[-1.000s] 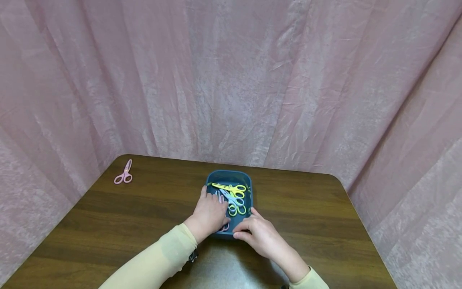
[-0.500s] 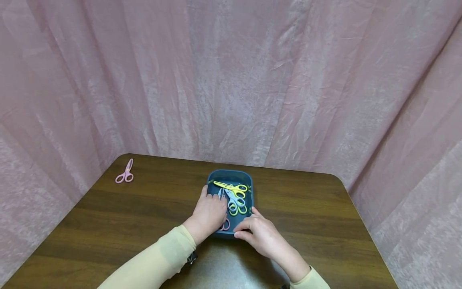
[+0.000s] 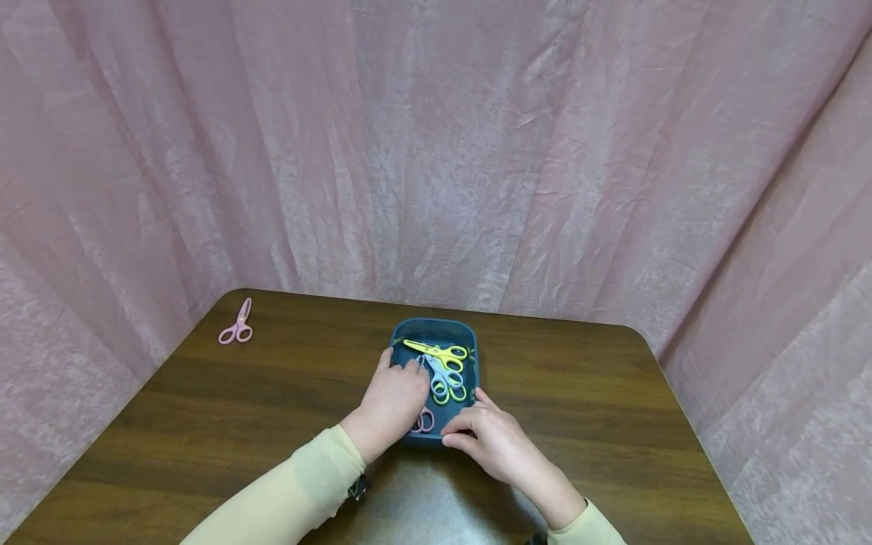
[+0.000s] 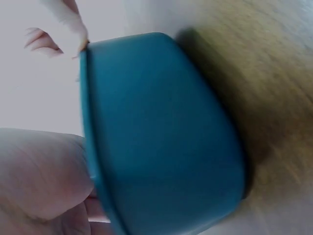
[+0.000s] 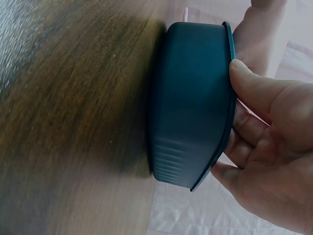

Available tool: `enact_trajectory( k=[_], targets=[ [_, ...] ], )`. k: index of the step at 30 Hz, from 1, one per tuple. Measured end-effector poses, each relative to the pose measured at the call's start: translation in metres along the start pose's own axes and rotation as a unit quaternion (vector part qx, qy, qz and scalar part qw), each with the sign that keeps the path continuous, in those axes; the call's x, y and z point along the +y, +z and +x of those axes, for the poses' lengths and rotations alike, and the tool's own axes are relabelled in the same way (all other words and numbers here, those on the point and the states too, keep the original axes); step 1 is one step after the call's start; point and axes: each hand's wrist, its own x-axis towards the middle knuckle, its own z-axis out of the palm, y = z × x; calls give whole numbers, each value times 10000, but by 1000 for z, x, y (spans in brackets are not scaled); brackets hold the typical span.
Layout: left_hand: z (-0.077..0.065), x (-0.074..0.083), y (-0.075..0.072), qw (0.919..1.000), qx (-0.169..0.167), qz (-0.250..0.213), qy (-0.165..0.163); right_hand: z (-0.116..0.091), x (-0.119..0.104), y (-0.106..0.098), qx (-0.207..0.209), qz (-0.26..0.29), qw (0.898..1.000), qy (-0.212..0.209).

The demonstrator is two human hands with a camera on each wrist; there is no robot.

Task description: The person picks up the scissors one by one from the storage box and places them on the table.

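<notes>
A dark teal plastic box [image 3: 436, 321] sits on the table, holding several small scissors. Yellow scissors [image 3: 436, 350] lie across its far end, over light blue scissors [image 3: 443, 371]; yellow-green loops [image 3: 459, 393] show beneath. My left hand [image 3: 393, 397] reaches over the left rim, its fingertips inside beside a blade tip. Pink scissor handles [image 3: 426, 420] show under its palm. I cannot tell whether those fingers grip anything. My right hand [image 3: 492, 439] holds the near right corner, its thumb [image 5: 249, 81] on the rim and other fingers partly inside.
Pink scissors [image 3: 237, 325] lie alone at the far left corner of the brown wooden table [image 3: 586, 386]. Pink velvety curtains [image 3: 436, 151] hang behind the table and along both sides.
My left hand's fingers have shifted slightly inside the box, covering more of the blades there, while more of the pink handles shows near its palm. The right hand stays at the corner.
</notes>
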Motion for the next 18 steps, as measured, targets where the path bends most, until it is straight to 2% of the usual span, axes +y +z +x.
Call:
enact_trajectory(
  k=[5,18],
  targets=[
    [-3,-3,-7,9997,209,-82,58,-1,0,-1,-1,-20,10000,-19],
    [-15,-11,-22,9937,1052,3,398,-3,-1,0,109,-25,9998,-145]
  ],
)
